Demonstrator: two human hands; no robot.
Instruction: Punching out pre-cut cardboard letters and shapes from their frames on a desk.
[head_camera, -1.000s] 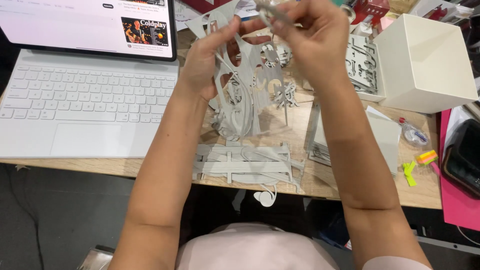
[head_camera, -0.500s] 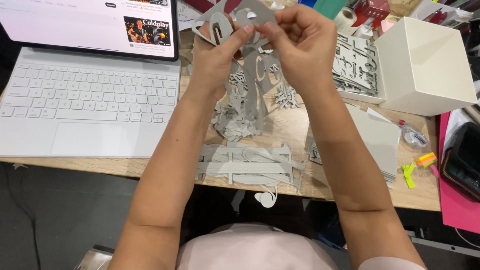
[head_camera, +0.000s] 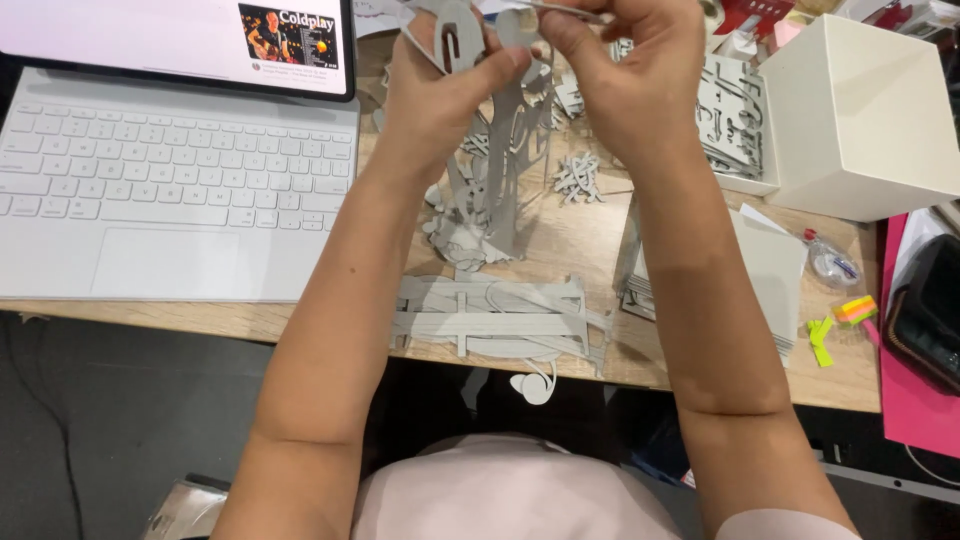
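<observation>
A: What lies left of the left hand (head_camera: 435, 95)?

B: The keyboard (head_camera: 165, 180), with the screen (head_camera: 180, 40) behind it.

A: And right of the right hand (head_camera: 625, 85)?

B: The box (head_camera: 865, 115), with the sheet tray (head_camera: 735, 125) between the two. The sticky tabs (head_camera: 845, 315) lie nearer the body, by the table (head_camera: 570, 235) edge.

A: Below the hands?

B: The model (head_camera: 490, 200) stands on the table. In front of it, the cut sheets (head_camera: 495, 320) overhang the edge.

Both the left hand (head_camera: 440, 95) and right hand (head_camera: 620, 75) pinch a grey cutout piece (head_camera: 470, 40) above the desk (head_camera: 570, 240).
</observation>
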